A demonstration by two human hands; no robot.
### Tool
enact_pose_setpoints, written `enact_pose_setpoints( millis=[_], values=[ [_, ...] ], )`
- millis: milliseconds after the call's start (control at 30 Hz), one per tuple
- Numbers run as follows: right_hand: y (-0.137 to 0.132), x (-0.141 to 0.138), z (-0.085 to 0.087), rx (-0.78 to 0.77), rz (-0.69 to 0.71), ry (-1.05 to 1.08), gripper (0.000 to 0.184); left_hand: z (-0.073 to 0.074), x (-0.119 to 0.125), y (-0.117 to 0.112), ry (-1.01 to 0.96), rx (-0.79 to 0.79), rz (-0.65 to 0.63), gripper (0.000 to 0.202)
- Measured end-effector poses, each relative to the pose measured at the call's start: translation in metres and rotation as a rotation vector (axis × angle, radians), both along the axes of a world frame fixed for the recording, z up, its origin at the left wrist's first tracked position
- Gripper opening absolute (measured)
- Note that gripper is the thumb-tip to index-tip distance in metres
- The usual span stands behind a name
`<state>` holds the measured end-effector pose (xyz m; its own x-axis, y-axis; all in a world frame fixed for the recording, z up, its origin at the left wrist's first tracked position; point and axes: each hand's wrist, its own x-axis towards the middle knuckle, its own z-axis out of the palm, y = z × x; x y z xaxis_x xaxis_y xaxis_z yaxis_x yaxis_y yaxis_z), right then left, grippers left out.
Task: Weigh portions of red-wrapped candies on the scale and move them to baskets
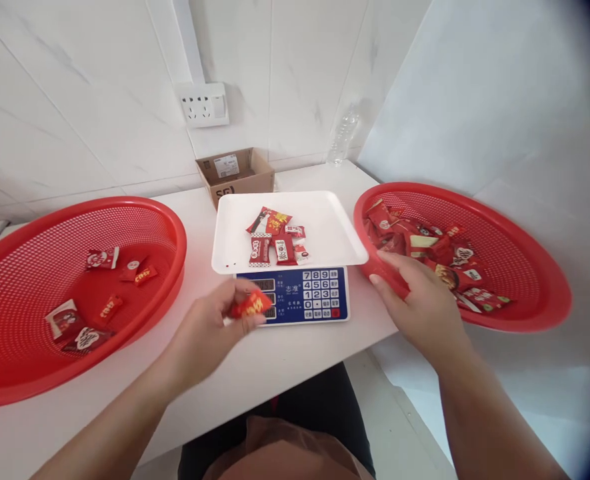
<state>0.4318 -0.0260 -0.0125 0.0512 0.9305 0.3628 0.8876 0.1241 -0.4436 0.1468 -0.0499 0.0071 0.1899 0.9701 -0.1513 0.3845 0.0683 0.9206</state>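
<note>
Pinched between the fingers of my left hand (209,320) is a small red wrapped candy (253,305) with yellow lettering, in front of the scale's display. My right hand (422,303) grips the near left rim of the right red basket (539,280), thumb outside and fingers over the edge. Inside that basket lies a heap of red snack packets (425,243). Between my hands stands a digital scale (295,293) with a blue keypad and a white tray (325,227). Several red packets (269,223) lie grouped on the tray; the candy in my hand is apart from them.
At the left, another red perforated basket (167,267) holds several scattered packets (87,340). A small cardboard box (237,177) stands behind the tray, and a clear plastic bottle (343,137) by the wall. A socket (205,105) is on the wall. The white table's front edge (275,393) is close to my body.
</note>
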Motion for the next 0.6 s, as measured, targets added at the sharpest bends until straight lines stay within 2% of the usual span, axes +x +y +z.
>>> enact_pose_setpoints(
  millis=[67, 167, 233, 300, 367, 467, 600],
  values=[
    [-0.011, -0.019, 0.002, -0.088, 0.147, 0.167, 0.034, -0.013, 0.000, -0.022, 0.035, -0.124, -0.041, 0.016],
    [-0.031, -0.055, 0.001, -0.497, 0.510, 0.411, 0.031, -0.031, 0.009, -0.042, 0.059, -0.214, -0.052, 0.013],
    [-0.043, -0.076, -0.005, -0.689, 0.657, 0.499, 0.029, -0.039, 0.018, -0.049, 0.054, -0.242, -0.050, 0.013],
    [-0.050, -0.090, -0.013, -0.766, 0.653, 0.550, 0.021, -0.045, 0.026, -0.052, 0.030, -0.261, -0.053, 0.013],
    [-0.055, -0.097, -0.021, -0.826, 0.571, 0.616, 0.015, -0.048, 0.029, -0.054, 0.010, -0.270, -0.061, 0.014],
    [-0.059, -0.097, -0.031, -0.902, 0.445, 0.718, 0.022, -0.050, 0.028, -0.057, 0.000, -0.288, -0.066, 0.018],
    [-0.061, -0.094, -0.032, -0.821, 0.409, 0.747, 0.028, -0.050, 0.020, -0.057, -0.018, -0.285, -0.080, 0.020]
  ],
)
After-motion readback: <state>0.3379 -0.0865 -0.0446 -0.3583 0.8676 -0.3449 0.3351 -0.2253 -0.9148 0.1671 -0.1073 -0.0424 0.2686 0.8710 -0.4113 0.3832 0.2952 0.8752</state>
